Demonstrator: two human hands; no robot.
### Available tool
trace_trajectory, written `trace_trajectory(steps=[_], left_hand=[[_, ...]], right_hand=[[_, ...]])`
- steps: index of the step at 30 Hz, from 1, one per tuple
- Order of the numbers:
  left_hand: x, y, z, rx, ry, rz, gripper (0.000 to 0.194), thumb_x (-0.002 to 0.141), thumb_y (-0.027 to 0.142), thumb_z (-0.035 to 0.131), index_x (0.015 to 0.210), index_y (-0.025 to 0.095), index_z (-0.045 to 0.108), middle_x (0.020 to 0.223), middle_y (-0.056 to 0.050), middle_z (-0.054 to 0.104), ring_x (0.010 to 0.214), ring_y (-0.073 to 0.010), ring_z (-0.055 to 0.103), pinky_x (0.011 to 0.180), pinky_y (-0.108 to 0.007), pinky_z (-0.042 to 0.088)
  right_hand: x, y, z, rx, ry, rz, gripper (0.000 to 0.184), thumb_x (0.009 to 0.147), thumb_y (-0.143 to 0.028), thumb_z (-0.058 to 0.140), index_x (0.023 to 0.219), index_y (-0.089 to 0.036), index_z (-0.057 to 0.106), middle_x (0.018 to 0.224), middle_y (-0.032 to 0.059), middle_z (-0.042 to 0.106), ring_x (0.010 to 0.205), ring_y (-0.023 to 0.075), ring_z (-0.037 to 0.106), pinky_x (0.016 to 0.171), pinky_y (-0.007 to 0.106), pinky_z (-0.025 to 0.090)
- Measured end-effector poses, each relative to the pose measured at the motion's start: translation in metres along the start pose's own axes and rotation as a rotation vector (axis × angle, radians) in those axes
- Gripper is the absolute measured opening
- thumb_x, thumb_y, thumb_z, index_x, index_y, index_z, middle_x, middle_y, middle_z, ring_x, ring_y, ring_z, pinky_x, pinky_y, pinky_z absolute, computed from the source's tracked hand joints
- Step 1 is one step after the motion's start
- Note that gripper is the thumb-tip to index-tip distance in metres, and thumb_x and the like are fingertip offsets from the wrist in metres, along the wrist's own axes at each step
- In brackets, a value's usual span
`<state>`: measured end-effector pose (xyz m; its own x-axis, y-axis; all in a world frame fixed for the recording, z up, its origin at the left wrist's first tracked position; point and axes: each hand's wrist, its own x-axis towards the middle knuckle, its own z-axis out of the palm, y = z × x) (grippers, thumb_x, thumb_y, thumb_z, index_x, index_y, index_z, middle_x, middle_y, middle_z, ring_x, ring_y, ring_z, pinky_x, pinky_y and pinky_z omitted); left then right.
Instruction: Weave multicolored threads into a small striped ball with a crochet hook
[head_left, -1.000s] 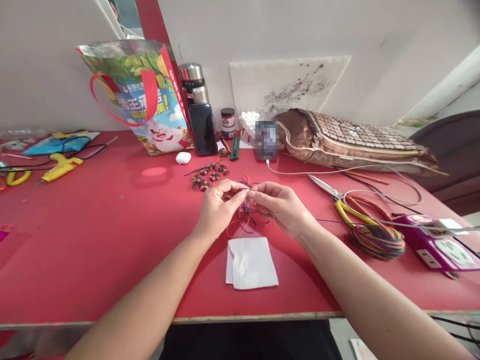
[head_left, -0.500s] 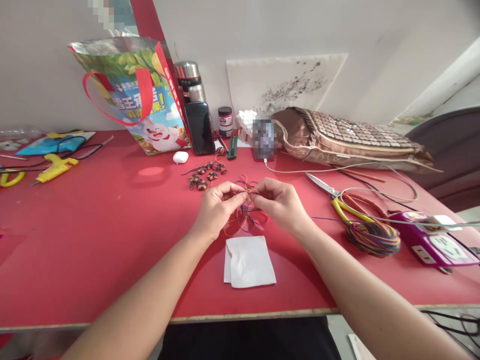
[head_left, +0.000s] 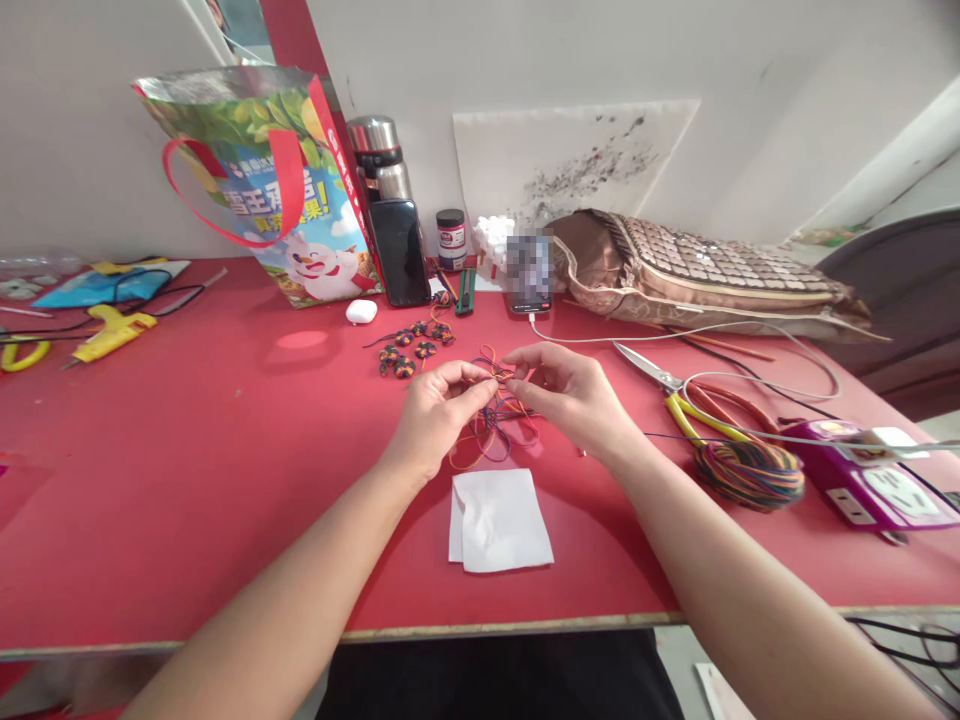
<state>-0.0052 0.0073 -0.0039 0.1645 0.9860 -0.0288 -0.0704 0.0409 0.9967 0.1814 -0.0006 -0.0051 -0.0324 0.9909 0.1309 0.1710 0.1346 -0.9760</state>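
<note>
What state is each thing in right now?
Left hand, pinching cords
Right hand, at cords, grip unclear
Cords, loosely looped
Napkin, folded
Scissors, blades shut
Yarn, wound
Tote, upright, open-topped
Flask, upright, lidded
Jar, upright, lidded
Black phone, screen dark
Other phone, cabled, screen lit
White case, shut
Glue gun, lying down

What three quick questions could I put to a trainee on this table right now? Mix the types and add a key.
1. Multiple choice: Of these, which lies closest to the front edge of the red table?
A) the folded white sheet
B) the yellow glue gun
C) the black phone

2. True or false: The multicoloured cord bundle lies by the handles of the scissors, not by the blade tips.

3. Fill in the blank: Thin coloured ____ lie in a loose tangle between the left hand and the right hand.

Key: 1. A. 2. True. 3. cords.
</note>
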Motion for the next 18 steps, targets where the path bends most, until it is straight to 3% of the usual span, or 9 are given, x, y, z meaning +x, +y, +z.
trace_trajectory(steps=[3, 10, 16, 18], left_hand=[[0.000, -0.001, -0.001, 0.021, -0.003, 0.006, 0.024, 0.071, 0.039, 0.090, 0.078, 0.020, 0.077, 0.068, 0.001, 0.067, 0.063, -0.0124, 0.055, 0.065, -0.028, 0.046], [0.001, -0.002, -0.002, 0.096, -0.026, 0.055, 0.016, 0.074, 0.033, 0.087, 0.079, 0.020, 0.079, 0.076, -0.002, 0.074, 0.072, -0.0162, 0.063, 0.069, -0.029, 0.049], [0.001, -0.003, -0.002, 0.149, -0.047, 0.083, 0.014, 0.076, 0.032, 0.085, 0.078, 0.020, 0.079, 0.074, -0.002, 0.071, 0.070, -0.0158, 0.059, 0.067, -0.029, 0.045], [0.001, -0.003, -0.002, 0.156, -0.051, 0.089, 0.014, 0.076, 0.033, 0.085, 0.078, 0.020, 0.078, 0.075, -0.002, 0.070, 0.070, -0.0160, 0.058, 0.067, -0.030, 0.045]], right_hand=[[-0.001, 0.001, 0.000, -0.053, 0.023, -0.066, 0.027, 0.079, -0.033, 0.075, 0.101, -0.020, 0.083, 0.098, 0.0055, 0.078, 0.073, 0.0158, 0.064, 0.067, 0.033, 0.049], [-0.003, 0.008, 0.005, -0.119, -0.005, -0.156, 0.011, 0.083, -0.029, 0.072, 0.083, -0.023, 0.081, 0.083, 0.0036, 0.073, 0.070, 0.0179, 0.063, 0.068, 0.036, 0.049], [-0.003, -0.001, 0.008, -0.135, 0.074, -0.173, 0.011, 0.075, -0.022, 0.069, 0.068, -0.024, 0.077, 0.073, 0.0028, 0.070, 0.067, 0.0176, 0.058, 0.064, 0.034, 0.042], [-0.003, -0.006, 0.010, -0.085, 0.114, -0.120, 0.010, 0.070, -0.020, 0.070, 0.062, -0.024, 0.076, 0.070, 0.0024, 0.069, 0.069, 0.0182, 0.059, 0.066, 0.035, 0.042]])
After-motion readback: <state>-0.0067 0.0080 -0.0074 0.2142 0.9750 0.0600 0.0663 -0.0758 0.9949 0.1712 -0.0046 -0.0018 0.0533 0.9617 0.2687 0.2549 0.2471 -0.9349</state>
